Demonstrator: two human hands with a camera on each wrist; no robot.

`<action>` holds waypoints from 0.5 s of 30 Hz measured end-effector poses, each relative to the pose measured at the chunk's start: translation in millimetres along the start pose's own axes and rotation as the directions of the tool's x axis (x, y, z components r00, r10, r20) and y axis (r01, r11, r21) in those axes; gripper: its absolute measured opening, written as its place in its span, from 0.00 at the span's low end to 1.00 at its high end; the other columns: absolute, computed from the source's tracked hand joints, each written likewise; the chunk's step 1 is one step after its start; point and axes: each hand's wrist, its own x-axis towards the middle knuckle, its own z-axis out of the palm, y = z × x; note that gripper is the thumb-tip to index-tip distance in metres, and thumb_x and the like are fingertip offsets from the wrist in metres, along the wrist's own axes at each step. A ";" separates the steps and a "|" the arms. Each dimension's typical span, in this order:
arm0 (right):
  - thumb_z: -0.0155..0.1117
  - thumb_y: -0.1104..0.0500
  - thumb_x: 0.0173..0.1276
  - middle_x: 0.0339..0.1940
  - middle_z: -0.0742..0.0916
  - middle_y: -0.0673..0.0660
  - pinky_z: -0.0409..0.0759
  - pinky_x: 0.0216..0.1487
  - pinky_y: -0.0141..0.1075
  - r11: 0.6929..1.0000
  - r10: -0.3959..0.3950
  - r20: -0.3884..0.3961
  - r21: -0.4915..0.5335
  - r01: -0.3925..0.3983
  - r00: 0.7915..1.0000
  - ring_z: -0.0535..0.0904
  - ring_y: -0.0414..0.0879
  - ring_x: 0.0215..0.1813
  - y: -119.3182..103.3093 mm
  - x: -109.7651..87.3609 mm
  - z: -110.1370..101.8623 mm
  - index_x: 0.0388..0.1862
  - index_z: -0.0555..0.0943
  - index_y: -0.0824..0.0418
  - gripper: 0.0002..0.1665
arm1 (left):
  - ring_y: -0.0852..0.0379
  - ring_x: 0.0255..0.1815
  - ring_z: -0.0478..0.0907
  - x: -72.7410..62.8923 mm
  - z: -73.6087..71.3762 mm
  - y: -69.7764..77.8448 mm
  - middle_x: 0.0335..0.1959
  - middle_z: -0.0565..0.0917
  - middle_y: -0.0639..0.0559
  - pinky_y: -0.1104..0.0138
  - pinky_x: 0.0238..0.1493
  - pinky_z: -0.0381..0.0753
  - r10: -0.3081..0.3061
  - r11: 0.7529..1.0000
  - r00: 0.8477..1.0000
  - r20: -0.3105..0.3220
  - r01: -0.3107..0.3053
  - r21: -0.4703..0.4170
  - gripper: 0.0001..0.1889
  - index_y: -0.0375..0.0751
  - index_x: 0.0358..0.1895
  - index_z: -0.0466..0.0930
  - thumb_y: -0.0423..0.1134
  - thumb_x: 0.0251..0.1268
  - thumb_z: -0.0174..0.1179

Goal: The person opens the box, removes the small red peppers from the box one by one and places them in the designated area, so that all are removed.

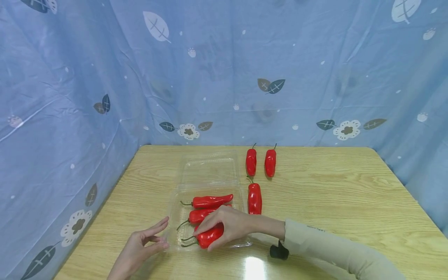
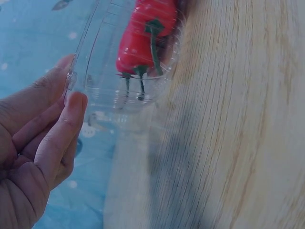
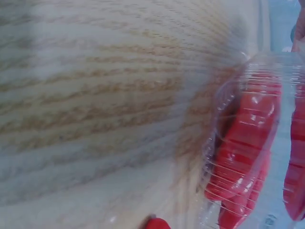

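Observation:
A clear plastic clamshell box (image 1: pixel 178 212) lies on the table with its lid (image 1: pixel 210 171) folded back. Several red chili peppers (image 1: pixel 211 201) lie crosswise inside, green stems to the left. My left hand (image 1: pixel 140 247) pinches the box's left rim between thumb and fingers, as the left wrist view also shows. Over the front of the box, my right hand (image 1: pixel 232 223) holds a red chili pepper (image 1: pixel 210 236) between thumb and fingers. Two stems stick out there, and the hand hides part of the peppers. Through the clear wall, red peppers (image 3: pixel 248 138) show in the right wrist view.
Two red peppers (image 1: pixel 251 162) (image 1: pixel 270 163) lie near the back of the wooden table (image 1: pixel 332 194), right of the lid. Another pepper (image 1: pixel 254 198) lies beside the box, close to my right forearm. A blue patterned curtain (image 1: pixel 224 70) encloses the back and sides.

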 end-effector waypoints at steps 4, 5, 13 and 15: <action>0.76 0.51 0.55 0.51 0.86 0.45 0.73 0.47 0.20 0.999 -0.013 -0.027 -0.034 0.012 1.000 0.75 0.27 0.49 -2.9 -2.6 -6.9 0.56 0.83 0.54 0.28 | 0.63 0.38 0.76 0.4 -0.8 1.0 0.59 0.70 0.79 0.72 0.41 0.79 -0.026 1.000 1.000 0.006 0.026 -0.010 0.28 0.27 0.61 0.71 0.32 0.57 0.67; 0.76 0.51 0.55 0.50 0.86 0.44 0.73 0.45 0.19 0.999 -0.012 -0.027 -0.037 0.011 1.000 0.75 0.27 0.47 -3.9 -3.6 -9.3 0.56 0.83 0.54 0.28 | 0.63 0.38 0.75 0.5 -1.0 1.1 0.59 0.69 0.79 0.72 0.41 0.79 -0.033 0.999 0.999 0.007 0.033 -0.014 0.28 0.27 0.62 0.71 0.32 0.57 0.67; 0.75 0.52 0.57 0.48 0.87 0.42 0.76 0.38 0.20 0.998 0.056 0.009 -0.021 -0.055 0.998 0.74 0.28 0.42 -10.7 -18.2 -28.8 0.57 0.82 0.52 0.28 | 0.62 0.37 0.77 0.1 -0.1 -0.7 0.58 0.70 0.79 0.71 0.40 0.79 -0.011 1.000 1.000 -0.004 0.011 -0.005 0.28 0.25 0.60 0.71 0.30 0.56 0.67; 0.75 0.52 0.57 0.47 0.87 0.42 0.77 0.39 0.22 0.997 0.083 0.004 -0.001 -0.083 0.997 0.75 0.28 0.42 -11.5 -24.8 -32.5 0.57 0.82 0.52 0.27 | 0.62 0.37 0.77 0.3 -0.5 -0.9 0.58 0.70 0.79 0.71 0.40 0.79 -0.012 1.000 1.000 -0.005 0.012 -0.002 0.28 0.25 0.60 0.71 0.31 0.56 0.67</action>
